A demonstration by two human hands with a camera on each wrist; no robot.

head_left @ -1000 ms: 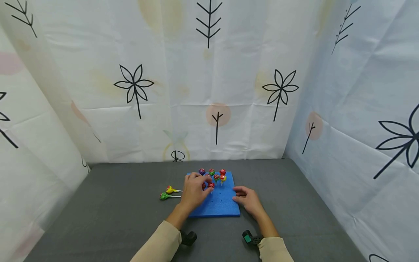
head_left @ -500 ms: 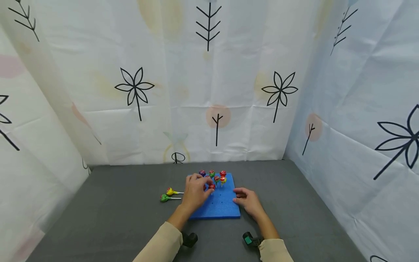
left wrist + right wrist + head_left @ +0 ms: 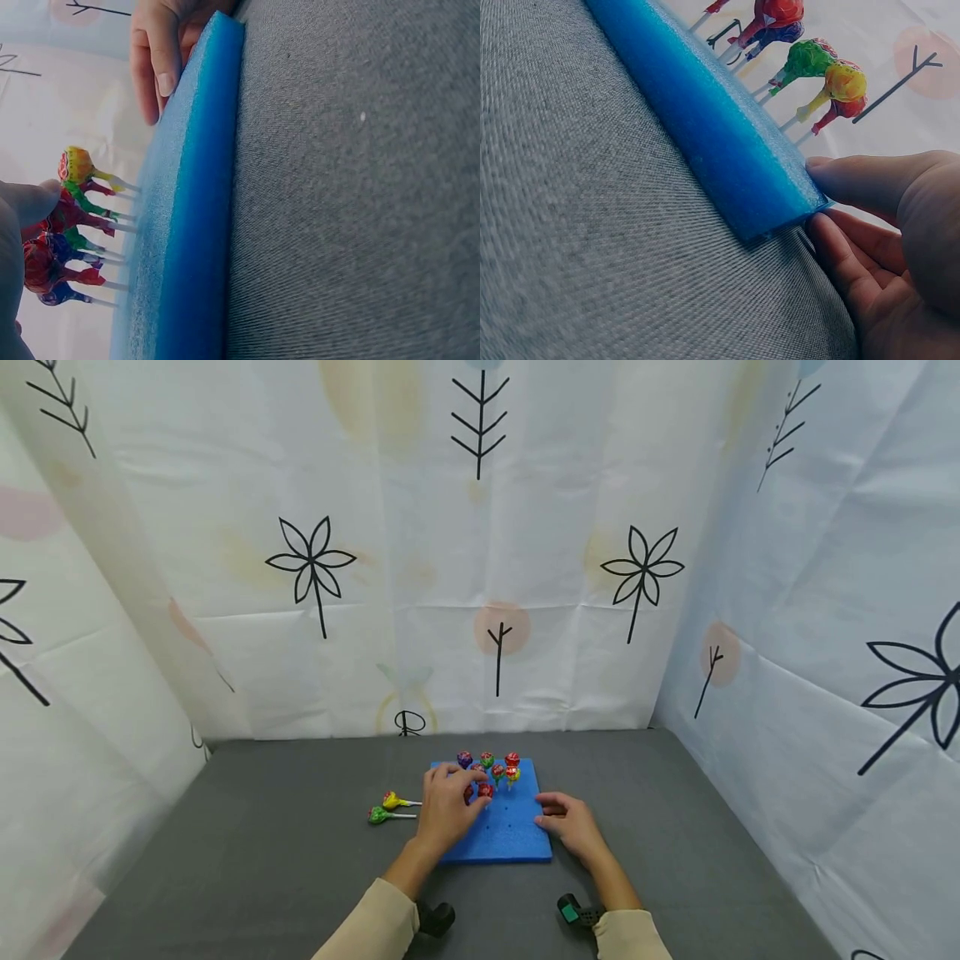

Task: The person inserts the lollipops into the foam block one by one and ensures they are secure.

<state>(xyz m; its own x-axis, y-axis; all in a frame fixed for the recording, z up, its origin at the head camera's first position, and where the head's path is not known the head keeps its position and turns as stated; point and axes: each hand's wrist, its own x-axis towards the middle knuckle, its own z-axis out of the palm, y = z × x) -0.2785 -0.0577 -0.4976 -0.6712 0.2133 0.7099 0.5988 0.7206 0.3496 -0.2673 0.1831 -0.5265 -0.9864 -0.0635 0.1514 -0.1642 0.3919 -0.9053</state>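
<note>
A blue foam board (image 3: 502,847) lies on the grey table, with several wrapped lollipops standing upright in its far part. My left hand (image 3: 445,810) reaches over the board's left side and holds the head of a red lollipop (image 3: 486,791) between thumb and fingers. In the left wrist view the thumb (image 3: 34,201) lies against this red lollipop, whose stick meets the foam. At the board's right edge my right hand (image 3: 572,827) grips the foam. The right wrist view has its thumb (image 3: 855,180) on the top face and the fingers at the side.
A yellow lollipop (image 3: 392,800) and a green lollipop (image 3: 378,815) lie left of the board, sticks pointing toward it. Small holes dot the board's near part. Patterned white cloth (image 3: 555,677) walls the table at the back and sides.
Both hands keep their places on the lollipop and the board. The head view has shifted slightly, so the whole scene sits a little lower.
</note>
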